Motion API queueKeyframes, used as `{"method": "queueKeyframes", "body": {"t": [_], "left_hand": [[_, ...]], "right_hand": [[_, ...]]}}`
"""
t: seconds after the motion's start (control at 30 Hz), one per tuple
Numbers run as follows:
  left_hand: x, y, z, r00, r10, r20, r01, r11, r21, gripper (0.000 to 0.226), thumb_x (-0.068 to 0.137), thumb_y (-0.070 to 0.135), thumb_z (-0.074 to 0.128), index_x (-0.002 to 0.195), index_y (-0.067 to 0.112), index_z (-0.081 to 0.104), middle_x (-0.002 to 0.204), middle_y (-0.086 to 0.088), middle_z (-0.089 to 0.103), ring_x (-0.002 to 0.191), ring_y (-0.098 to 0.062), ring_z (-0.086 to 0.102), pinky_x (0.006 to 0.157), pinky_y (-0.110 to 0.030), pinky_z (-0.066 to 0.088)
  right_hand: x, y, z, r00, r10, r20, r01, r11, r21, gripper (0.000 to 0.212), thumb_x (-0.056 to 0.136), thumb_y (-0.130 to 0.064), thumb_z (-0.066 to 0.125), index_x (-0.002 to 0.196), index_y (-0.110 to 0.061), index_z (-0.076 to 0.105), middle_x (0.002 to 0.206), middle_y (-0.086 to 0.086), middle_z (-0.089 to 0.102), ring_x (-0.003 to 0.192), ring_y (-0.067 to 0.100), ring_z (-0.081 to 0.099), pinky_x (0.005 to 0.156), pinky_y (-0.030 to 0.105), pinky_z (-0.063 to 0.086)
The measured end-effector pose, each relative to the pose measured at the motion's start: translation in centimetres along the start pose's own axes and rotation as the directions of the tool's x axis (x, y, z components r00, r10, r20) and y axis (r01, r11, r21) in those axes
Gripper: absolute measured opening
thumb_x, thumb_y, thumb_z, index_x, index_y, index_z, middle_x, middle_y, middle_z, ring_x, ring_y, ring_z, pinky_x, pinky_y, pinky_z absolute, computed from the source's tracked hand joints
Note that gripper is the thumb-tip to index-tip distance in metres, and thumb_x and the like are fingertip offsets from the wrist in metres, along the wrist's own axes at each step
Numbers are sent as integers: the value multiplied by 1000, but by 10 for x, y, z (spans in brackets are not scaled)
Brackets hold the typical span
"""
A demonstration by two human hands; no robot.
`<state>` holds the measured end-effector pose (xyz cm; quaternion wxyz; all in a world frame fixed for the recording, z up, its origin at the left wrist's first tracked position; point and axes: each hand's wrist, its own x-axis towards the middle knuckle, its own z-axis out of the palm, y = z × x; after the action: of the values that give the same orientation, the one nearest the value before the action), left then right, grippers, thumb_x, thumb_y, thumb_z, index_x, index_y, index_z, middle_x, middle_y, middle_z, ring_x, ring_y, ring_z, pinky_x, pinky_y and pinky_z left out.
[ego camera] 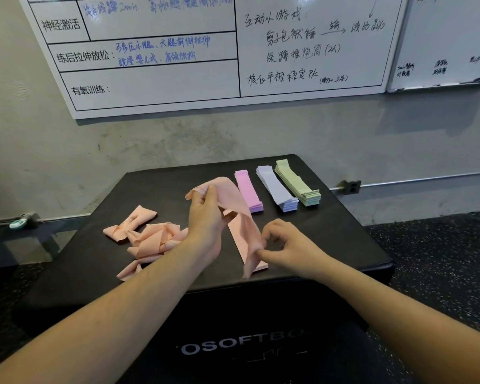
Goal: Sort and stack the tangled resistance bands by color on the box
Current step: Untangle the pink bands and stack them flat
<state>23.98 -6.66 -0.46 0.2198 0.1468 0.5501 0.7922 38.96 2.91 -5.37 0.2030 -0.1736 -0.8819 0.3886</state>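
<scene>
A peach fabric resistance band (pixel 234 203) is gripped at its top by the left hand (pixel 205 217) and pinched low by the right hand (pixel 288 245), seemingly to be flattened over the peach stack (pixel 240 239).

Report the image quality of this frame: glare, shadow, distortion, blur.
Head view: wide-angle bending curves the whiteboard edges and the box; bright glare sits on the whiteboard's top; the whiteboard casts a soft shadow on the wall; the hands and the peach band look slightly soft, while the green stack reads clearly.
</scene>
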Motion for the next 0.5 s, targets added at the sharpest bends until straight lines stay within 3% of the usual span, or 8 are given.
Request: {"method": "queueKeyframes", "body": {"t": [0.13,0.23,0.3,0.37,0.43,0.5], "left_hand": [[5,1,-6,999,-21,-33,21,1000,4,22,109,31,34,128,24,44,115,-6,66,109,-23,68,76,-32,53],[9,-2,-9,998,-35,-59,38,998,51,16,110,32,33,114,26,46,111,-7,64,111,-25,66,92,-40,50],[10,-9,-11,999,-18,-50,24,991,128,17,108,33,35,99,32,49,99,-5,63,96,-22,65,87,-38,49],[6,-13,-12,1000,18,-15,-15,986,166,18,108,32,36,98,27,51,75,1,54,69,-16,53,67,-29,44],[-1,-14,-12,995,99,33,-104,949,297,21,108,29,35,104,17,52,71,5,48,65,-11,46,59,-26,36],[-6,-15,-11,979,175,103,-201,898,391,25,109,29,35,104,15,54,74,6,50,69,-8,50,61,-23,38]], "right_hand": [[-4,2,-5,994,67,-87,-39,956,290,9,88,-9,70,83,-9,62,88,1,67,79,8,55,72,18,41],[-4,5,-6,974,155,-166,-70,900,430,12,91,-11,70,81,-9,62,80,2,62,75,9,52,71,23,41],[-3,5,-5,951,200,-236,-69,881,468,16,90,-11,70,77,-15,62,78,4,62,77,13,53,73,28,42],[0,6,-6,917,231,-326,-65,891,449,20,88,-13,71,73,-16,58,75,7,62,77,16,54,72,33,45],[2,6,-10,875,301,-378,-82,864,497,24,87,-17,72,73,-14,52,80,16,66,76,25,62,73,43,56],[3,6,-13,857,355,-373,-115,837,534,27,86,-22,73,75,-15,50,87,20,70,80,27,68,76,44,59]]}}
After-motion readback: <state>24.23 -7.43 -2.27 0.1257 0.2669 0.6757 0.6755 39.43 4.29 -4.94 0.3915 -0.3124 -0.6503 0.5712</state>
